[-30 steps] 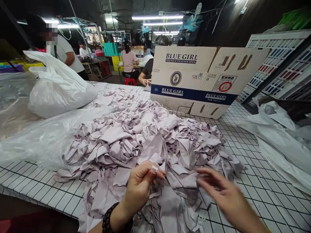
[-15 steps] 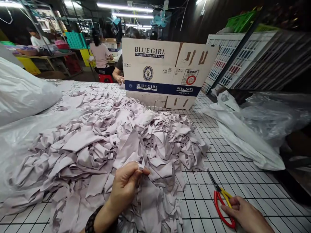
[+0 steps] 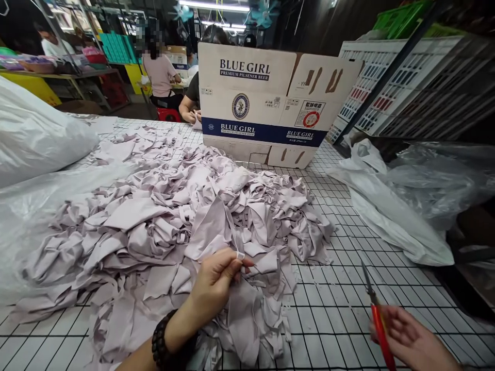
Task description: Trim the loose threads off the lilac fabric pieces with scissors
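A large heap of pale pinkish-grey fabric pieces [image 3: 154, 221] covers the left and middle of the gridded table [image 3: 332, 319]. Over its front part, my left hand [image 3: 218, 278] pinches a piece of this fabric, with a small white tab [image 3: 240, 255] at the fingertips. At the lower right, my right hand [image 3: 410, 335] has its fingers around the handles of red and yellow scissors [image 3: 381, 330]. The blades point away from me, up and slightly left, and look closed.
A printed cardboard box [image 3: 263, 108] stands at the table's back. A person's hand [image 3: 190, 116] shows beside its left edge. White plastic bags lie at left [image 3: 38, 134] and right [image 3: 394, 206]. White crates [image 3: 398, 77] are stacked at the back right.
My right hand has closed round the scissors and lifted them, moving right and turning them. My left hand has moved slightly right and up with the fabric. The view has shifted a little.
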Action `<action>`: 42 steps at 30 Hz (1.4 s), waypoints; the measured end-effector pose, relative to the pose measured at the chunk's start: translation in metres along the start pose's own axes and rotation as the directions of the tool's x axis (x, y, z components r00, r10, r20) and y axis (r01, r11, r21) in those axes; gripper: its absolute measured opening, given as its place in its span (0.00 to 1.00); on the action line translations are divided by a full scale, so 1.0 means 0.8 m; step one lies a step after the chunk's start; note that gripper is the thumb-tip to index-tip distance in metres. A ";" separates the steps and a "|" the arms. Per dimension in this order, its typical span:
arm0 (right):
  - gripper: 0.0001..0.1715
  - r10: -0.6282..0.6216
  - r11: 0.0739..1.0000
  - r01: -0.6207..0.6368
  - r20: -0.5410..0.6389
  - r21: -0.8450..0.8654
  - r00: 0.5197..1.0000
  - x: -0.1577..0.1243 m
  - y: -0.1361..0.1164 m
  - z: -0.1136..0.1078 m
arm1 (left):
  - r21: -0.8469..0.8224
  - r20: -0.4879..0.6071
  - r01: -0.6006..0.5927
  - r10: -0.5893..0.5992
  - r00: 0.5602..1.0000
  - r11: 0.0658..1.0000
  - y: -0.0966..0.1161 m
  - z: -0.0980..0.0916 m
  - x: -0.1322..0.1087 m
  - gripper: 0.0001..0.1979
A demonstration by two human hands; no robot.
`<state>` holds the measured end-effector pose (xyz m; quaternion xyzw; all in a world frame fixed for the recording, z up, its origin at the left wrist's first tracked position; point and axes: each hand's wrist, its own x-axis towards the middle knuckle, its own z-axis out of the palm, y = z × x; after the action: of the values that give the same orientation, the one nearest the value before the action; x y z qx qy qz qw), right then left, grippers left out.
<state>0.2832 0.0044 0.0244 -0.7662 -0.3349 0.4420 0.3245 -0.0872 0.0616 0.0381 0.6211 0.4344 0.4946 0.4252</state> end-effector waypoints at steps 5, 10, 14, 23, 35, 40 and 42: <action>0.21 -0.409 0.837 0.473 0.260 -0.275 0.875 -0.054 -0.093 0.104 | 0.010 0.052 -0.006 0.006 0.999 1.000 0.005 0.003 -0.006 0.17; 0.23 -0.512 0.524 0.703 0.481 -0.481 0.711 -0.065 -0.140 0.162 | 0.111 0.026 -0.021 0.018 0.999 0.994 0.013 -0.007 -0.010 0.18; 0.23 -0.505 0.450 0.727 0.524 -0.518 0.686 -0.060 -0.153 0.174 | 0.130 0.045 -0.024 0.019 0.999 0.991 0.012 -0.013 -0.010 0.19; 0.20 -0.657 0.303 0.821 0.518 -0.483 0.547 -0.062 -0.151 0.182 | 0.136 0.049 -0.049 0.043 0.998 0.989 0.008 -0.013 -0.010 0.13; 0.21 -0.691 0.271 0.828 0.499 -0.492 0.523 -0.063 -0.149 0.182 | 0.050 0.040 0.018 -0.020 0.999 0.999 0.011 -0.010 -0.010 0.12; 0.21 -0.702 0.267 0.827 0.489 -0.495 0.518 -0.063 -0.146 0.185 | 0.000 0.025 0.029 -0.029 0.999 1.000 0.007 -0.010 -0.011 0.13; 0.21 -0.721 0.248 0.828 0.475 -0.504 0.505 -0.064 -0.146 0.187 | -0.011 0.020 0.033 -0.032 0.999 0.999 0.005 -0.009 -0.011 0.14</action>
<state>0.1031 0.0594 0.0808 -0.5242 -0.8260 0.1212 0.1681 -0.0953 0.0526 0.0410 0.6166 0.4374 0.4838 0.4410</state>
